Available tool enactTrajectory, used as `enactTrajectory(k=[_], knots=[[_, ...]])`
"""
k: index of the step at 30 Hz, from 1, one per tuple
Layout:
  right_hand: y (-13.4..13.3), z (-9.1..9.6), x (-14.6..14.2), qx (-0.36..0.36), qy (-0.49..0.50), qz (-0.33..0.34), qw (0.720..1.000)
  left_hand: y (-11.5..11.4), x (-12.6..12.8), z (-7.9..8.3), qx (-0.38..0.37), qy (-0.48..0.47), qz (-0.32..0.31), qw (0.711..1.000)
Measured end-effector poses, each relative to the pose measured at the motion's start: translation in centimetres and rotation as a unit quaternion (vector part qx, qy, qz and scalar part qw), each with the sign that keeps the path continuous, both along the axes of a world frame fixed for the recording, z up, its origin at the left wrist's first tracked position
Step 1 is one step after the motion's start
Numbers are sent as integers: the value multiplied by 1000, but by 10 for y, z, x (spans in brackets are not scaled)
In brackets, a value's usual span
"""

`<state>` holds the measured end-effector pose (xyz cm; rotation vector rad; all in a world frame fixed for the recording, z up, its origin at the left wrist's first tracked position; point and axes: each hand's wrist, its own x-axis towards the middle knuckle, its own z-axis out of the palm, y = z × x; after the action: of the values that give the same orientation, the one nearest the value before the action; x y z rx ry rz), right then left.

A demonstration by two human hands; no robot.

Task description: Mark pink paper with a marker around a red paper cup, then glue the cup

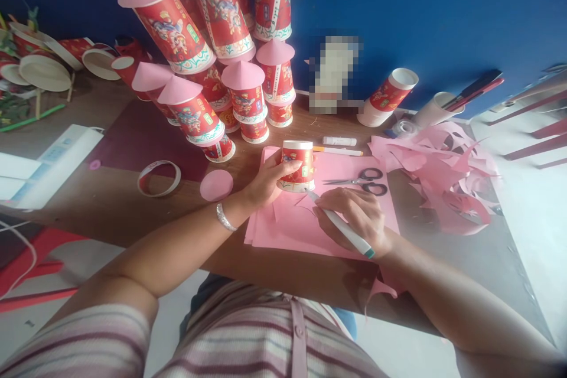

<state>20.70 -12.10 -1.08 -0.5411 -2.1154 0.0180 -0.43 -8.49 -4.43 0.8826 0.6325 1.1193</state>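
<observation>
Head view: a brown table (110, 207) is looked down on, and pink paper (283, 224) is laid flat at its near edge.
Cup: a red paper cup (297, 166) is stood upside down on the pink paper, close to the far edge of the sheet.
Left hand: the left hand (266, 182) is wrapped round the side of the cup, with the fingers closed on it. A silver bracelet (225, 217) is worn on the wrist.
Right hand: the right hand (357, 218) is closed tight round a white pen (343, 228). The pen tip is set on the paper right at the rim of the cup.
Scissors: black scissors (365, 181) are left on the pink paper, just beside the cup and just behind the right hand.
Scraps: a heap of pink scraps (443, 177) is piled at the right, next to the sheet.
Behind the cup: a glue stick (339, 141) is laid down near it. Further back, a pile of hat cups (230, 41) with pink cone tops is stacked up.
Left side: a pink circle (216, 184) and a paper ring (159, 178) are laid apart on the table.
In the way: the left side of the cup is hidden by the fingers, and the middle of the pen is hidden inside the right hand.
</observation>
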Motion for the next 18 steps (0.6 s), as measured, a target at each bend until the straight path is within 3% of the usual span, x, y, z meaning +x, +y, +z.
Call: enactTrajectory(k=[18], knots=[[-1, -3, 0, -9, -10, -3, 1000, -2, 1, 2, -7, 12, 3, 1000]])
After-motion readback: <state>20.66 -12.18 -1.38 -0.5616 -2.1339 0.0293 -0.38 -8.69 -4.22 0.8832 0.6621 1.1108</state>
